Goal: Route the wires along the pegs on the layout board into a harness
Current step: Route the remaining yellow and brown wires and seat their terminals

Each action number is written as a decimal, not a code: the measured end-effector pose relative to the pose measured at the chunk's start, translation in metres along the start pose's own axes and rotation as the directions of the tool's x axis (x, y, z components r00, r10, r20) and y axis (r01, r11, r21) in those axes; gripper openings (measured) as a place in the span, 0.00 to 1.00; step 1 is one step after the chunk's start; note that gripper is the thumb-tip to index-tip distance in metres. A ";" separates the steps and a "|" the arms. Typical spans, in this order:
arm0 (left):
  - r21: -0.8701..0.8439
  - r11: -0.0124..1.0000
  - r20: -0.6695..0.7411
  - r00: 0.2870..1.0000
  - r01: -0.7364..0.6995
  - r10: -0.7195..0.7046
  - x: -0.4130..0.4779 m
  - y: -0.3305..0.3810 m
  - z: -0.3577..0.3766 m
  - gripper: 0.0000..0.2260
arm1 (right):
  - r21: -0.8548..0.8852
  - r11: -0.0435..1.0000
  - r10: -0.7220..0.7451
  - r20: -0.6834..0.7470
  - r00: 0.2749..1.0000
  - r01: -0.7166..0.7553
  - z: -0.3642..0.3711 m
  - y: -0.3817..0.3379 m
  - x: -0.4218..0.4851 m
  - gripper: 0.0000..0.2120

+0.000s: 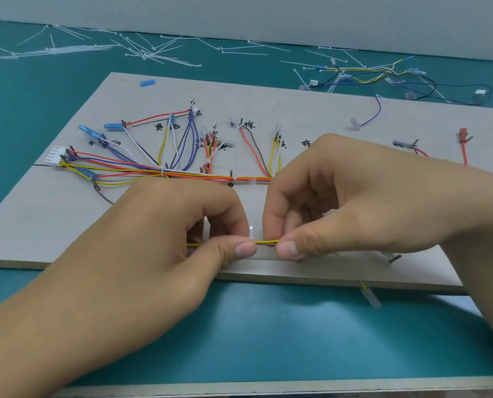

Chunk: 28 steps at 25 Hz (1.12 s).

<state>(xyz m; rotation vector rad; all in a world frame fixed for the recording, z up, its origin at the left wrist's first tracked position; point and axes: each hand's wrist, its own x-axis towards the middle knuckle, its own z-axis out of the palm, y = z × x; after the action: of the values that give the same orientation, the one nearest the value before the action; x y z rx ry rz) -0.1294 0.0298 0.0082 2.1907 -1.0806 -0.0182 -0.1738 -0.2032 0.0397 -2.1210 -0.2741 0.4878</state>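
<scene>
Left hand point(167, 225): thumb and forefinger pinch the yellow wire point(267, 241); the other fingers are curled under.
Right hand point(354, 196): an identical pinch on that wire, just beside the left thumb. Only a short span of wire shows between the two thumbs.
Yellow wire position: held just above the near edge of the board point(67, 219), well apart from the wire bundle point(182, 174) laid across the board's middle.
Wire ends: hidden under both hands. A clear sleeve point(370, 297) on a yellow lead hangs off the board's front edge and may belong to this wire, but the link is covered.
Risk, kink: the two pinches sit very close together. Bending or twisting across so short a span could crease the insulation or strain the conductor.
Risk, missed peg: the near peg point(394, 258) stands to the right, close under the right wrist. A wire laid blind could pass on the wrong side of it.
Risk, snag: the right forearm lies over the right part of the board, near a red wire point(463, 145). Dragging the arm could lift a seated lead.
Risk, hanging end: the sleeve could catch on the board's lip when the wire is pulled.
Risk, clutter: loose cable ties point(142, 53) lie on the mat point(239, 326) behind the board, well apart from the hands; low hazard at present.
</scene>
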 end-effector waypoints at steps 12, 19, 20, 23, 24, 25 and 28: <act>-0.041 0.999 0.129 0.992 -0.011 0.016 0.009 0.005 0.007 0.03 | -0.079 0.983 0.179 0.170 0.969 -0.167 -0.033 -0.005 -0.023 0.02; -0.093 0.995 0.105 0.993 -0.039 0.049 0.009 0.001 0.011 0.03 | -0.062 0.987 0.161 0.202 0.966 -0.151 -0.040 -0.005 -0.030 0.05; -0.104 0.994 0.100 0.994 -0.041 0.052 0.009 0.000 0.012 0.03 | -0.072 0.986 0.164 0.207 0.965 -0.152 -0.041 -0.005 -0.032 0.05; -0.106 0.993 0.093 0.994 -0.054 0.064 0.009 -0.002 0.015 0.03 | -0.100 0.979 0.196 0.204 0.959 -0.179 -0.048 -0.001 -0.035 0.07; -0.102 0.993 0.093 0.993 -0.058 0.068 0.009 -0.003 0.015 0.03 | -0.134 0.973 0.213 0.198 0.957 -0.189 -0.050 -0.001 -0.036 0.06; -0.100 0.993 0.094 0.993 -0.059 0.068 0.009 -0.003 0.015 0.03 | -0.159 0.966 0.234 0.189 0.954 -0.206 -0.051 0.000 -0.037 0.05; -0.098 0.993 0.097 0.992 -0.066 0.076 0.009 -0.004 0.014 0.03 | -0.166 0.947 0.302 0.158 0.940 -0.276 -0.052 -0.003 -0.039 0.02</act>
<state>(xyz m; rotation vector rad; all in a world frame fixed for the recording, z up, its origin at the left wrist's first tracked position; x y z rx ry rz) -0.1246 0.0173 -0.0029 2.0845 -1.1890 -0.1470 -0.1859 -0.2544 0.0773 -2.2706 -0.0985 0.8602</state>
